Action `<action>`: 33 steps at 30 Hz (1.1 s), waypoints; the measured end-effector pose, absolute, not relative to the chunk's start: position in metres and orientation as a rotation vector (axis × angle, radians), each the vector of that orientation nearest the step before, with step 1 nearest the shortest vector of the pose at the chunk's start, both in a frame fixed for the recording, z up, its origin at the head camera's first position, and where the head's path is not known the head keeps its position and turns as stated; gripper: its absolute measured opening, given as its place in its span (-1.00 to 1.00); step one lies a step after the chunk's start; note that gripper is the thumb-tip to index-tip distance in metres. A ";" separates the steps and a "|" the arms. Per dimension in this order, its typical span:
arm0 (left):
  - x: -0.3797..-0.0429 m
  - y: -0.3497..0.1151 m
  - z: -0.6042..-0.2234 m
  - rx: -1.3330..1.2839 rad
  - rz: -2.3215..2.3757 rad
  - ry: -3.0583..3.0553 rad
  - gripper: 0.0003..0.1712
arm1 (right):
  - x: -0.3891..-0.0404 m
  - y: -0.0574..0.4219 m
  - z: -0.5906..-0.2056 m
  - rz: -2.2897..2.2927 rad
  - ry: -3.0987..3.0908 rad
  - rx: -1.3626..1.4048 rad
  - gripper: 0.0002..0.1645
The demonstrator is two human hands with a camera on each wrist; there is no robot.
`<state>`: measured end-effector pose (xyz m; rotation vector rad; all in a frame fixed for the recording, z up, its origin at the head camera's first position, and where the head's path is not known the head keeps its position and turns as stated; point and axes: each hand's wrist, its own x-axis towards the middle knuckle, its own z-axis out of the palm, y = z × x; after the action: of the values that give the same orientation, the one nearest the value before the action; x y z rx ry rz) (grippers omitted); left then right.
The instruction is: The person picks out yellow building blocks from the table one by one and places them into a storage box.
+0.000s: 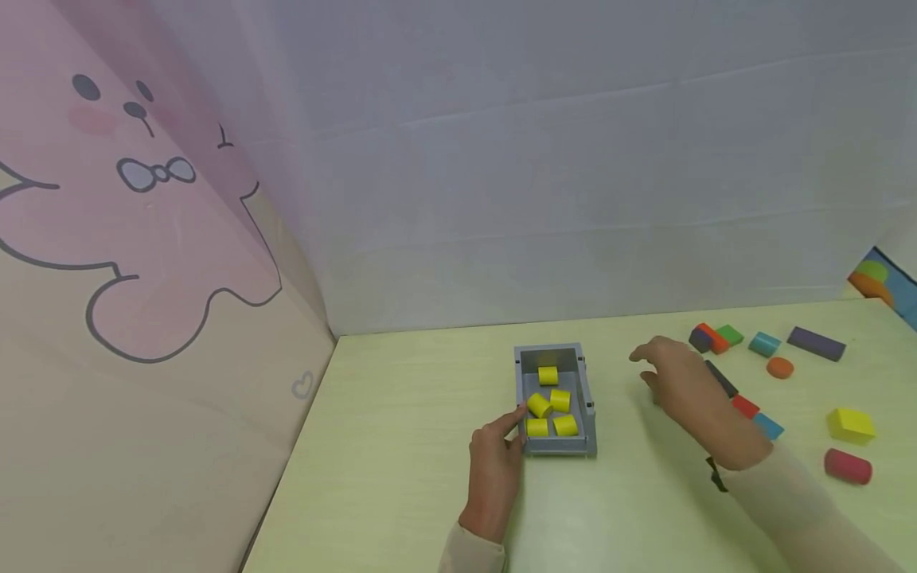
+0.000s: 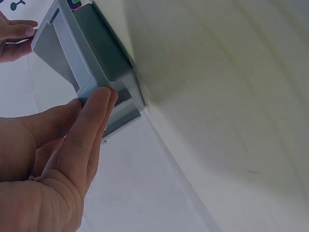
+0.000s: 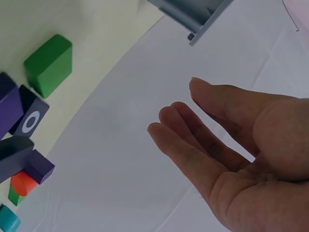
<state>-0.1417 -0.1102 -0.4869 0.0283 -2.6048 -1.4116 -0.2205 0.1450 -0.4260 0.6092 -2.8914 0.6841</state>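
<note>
A grey open-topped box (image 1: 591, 430) stands on the table with several yellow cylinder blocks (image 1: 560, 400) inside. At its near left side, my left hand (image 1: 496, 469) holds the wall with thumb and fingers. In the left wrist view those fingers (image 2: 91, 125) reach the box's (image 2: 87, 63) edge; the thumb tip is hidden. My right hand (image 1: 680, 390) hovers right of the box, apart from it, fingers loosely bent. The right wrist view shows nothing between that hand's (image 3: 231, 145) fingers and thumb.
Right of the right hand lie loose blocks: a green block (image 1: 730, 334), a teal cylinder (image 1: 764, 344), a purple block (image 1: 817, 344), an orange disc (image 1: 780, 367), a yellow block (image 1: 851, 426) and a red cylinder (image 1: 848, 466). Behind the table hangs a pale curtain (image 1: 501, 183).
</note>
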 end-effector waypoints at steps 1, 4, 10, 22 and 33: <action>-0.142 -0.110 -0.487 0.030 -1.414 -2.604 -0.48 | -0.221 0.147 -0.427 0.689 -2.894 0.601 -0.69; -0.141 -0.110 -0.486 0.041 -1.416 -2.608 -0.48 | -0.220 0.154 -0.428 0.705 -2.889 0.578 -0.69; -0.142 -0.110 -0.486 0.053 -1.429 -2.609 -0.47 | -0.217 0.170 -0.429 0.728 -2.835 0.578 -0.67; -0.142 -0.109 -0.486 0.073 -1.410 -2.625 -0.47 | -0.216 0.200 -0.437 0.733 -2.840 0.486 -0.74; -0.142 -0.110 -0.486 0.064 -1.406 -2.623 -0.48 | -0.211 0.227 -0.439 0.721 -2.882 0.375 -0.64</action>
<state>-0.1421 -0.1096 -0.4857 0.0642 -2.6225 -1.4063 -0.2107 0.2274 -0.4387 0.3754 -2.8821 0.7206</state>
